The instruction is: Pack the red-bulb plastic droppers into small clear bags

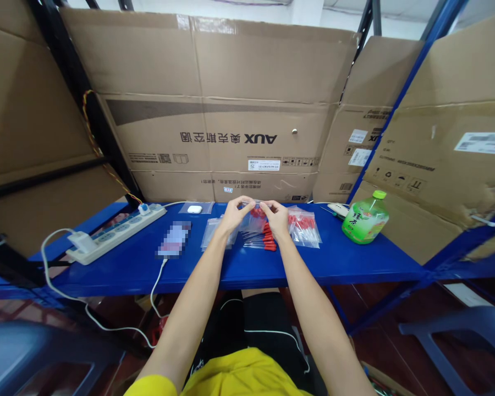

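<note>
My left hand [233,213] and my right hand [275,215] pinch the top edge of a clear plastic zip bag [257,221] between them, over the blue table. Red pieces show through this bag. Just below it lies a loose row of red-handled thin metal tools [268,239], their shafts pointing left; their exact kind is too small to tell. Right of my right hand are filled clear bags [307,228] with more of these red-handled tools. Flat clear bags [211,234] lie left of my left hand, partly hidden by my forearm.
A phone [175,239] on a charging cable and a white power strip [119,234] are on the left. A white case [194,209] lies at the back. On the right stands a green bottle [365,220] beside a small white-and-dark tool [338,210]. Cardboard walls [231,71] enclose the blue table [338,267].
</note>
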A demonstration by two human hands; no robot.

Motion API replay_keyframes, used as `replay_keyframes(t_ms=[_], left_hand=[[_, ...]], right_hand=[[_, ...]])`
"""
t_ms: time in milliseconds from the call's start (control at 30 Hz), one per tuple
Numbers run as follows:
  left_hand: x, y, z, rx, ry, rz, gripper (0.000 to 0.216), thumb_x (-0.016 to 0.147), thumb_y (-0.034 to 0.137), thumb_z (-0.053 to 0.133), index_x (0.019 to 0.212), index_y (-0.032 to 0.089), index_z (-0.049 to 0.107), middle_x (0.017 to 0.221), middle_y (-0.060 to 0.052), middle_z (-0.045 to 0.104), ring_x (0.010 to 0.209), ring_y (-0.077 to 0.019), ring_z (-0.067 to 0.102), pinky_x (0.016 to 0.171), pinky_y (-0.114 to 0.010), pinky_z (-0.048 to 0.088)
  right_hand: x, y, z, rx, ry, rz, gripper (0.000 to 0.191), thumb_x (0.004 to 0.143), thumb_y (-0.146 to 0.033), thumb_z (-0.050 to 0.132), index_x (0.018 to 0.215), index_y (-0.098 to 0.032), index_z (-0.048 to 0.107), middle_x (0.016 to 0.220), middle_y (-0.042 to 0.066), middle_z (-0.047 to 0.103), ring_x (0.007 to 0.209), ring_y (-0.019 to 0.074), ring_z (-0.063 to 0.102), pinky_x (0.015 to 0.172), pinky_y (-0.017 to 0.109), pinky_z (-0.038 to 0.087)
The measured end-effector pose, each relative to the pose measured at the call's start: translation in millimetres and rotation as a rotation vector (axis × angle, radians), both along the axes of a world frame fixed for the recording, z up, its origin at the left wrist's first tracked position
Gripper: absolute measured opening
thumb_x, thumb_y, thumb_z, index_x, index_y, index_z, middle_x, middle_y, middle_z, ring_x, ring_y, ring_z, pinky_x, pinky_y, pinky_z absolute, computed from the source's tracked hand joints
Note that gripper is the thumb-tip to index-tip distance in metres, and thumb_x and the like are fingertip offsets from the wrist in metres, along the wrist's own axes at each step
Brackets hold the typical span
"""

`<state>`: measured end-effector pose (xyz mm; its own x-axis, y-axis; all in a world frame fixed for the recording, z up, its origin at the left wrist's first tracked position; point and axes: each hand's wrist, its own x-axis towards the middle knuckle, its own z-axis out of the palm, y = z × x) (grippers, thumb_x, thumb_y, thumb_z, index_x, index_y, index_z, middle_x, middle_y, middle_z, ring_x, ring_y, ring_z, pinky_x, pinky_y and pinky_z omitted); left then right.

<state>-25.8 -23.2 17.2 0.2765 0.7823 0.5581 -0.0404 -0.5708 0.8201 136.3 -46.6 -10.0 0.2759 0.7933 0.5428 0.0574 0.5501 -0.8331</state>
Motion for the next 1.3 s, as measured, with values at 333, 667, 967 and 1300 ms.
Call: replay_keyframes(t_ms=[333,667,967,1300], left_hand=[[-5.3,7.0,-4.8,-0.001,-0.053,0.01,0.031,0.082,0.047,0.078,0.085,0.017,0.074,0.088,-0.005,0.071,0.085,-0.018,0.064,0.084,-0.03,0.049],[-4.1,-1.5,1.7,-0.102,-0.122,0.042,0.033,0.082,0.049,0.077,0.087,0.017,0.076,0.097,-0.006,0.074,0.084,-0.0174,0.062,0.073,-0.027,0.046],[0.1,2.4,1.6,-0.008,-0.066,0.053,0.041,0.088,0.057,0.068,0.08,0.016,0.068,0.079,-0.003,0.067,0.075,-0.0163,0.058,0.076,-0.028,0.047],[-1.3,8.1,-3.1,-0.118,-0.228,0.18,0.045,0.087,0.062,0.065,0.084,0.018,0.07,0.079,-0.002,0.067,0.074,-0.0168,0.059,0.066,-0.025,0.048]], right_hand=[[-1.5,-4.3,3.8,0.009,0.025,0.057,0.035,0.078,-0.054,0.076,0.082,-0.019,0.078,0.084,0.004,0.076,0.081,0.0214,0.067,0.079,0.033,0.052],[1.7,-1.5,2.9,-0.008,0.219,0.04,0.033,0.073,-0.051,0.081,0.077,-0.019,0.073,0.076,0.001,0.07,0.071,0.0167,0.06,0.071,0.029,0.048],[-0.9,0.6,-0.2,-0.007,0.105,0.047,0.031,0.073,-0.049,0.082,0.072,-0.019,0.074,0.071,0.0,0.07,0.066,0.0155,0.058,0.069,0.028,0.047],[0.0,1.5,-2.0,-0.094,0.14,0.031,0.042,0.071,-0.06,0.081,0.071,-0.02,0.07,0.072,0.001,0.069,0.064,0.017,0.062,0.064,0.029,0.053]])
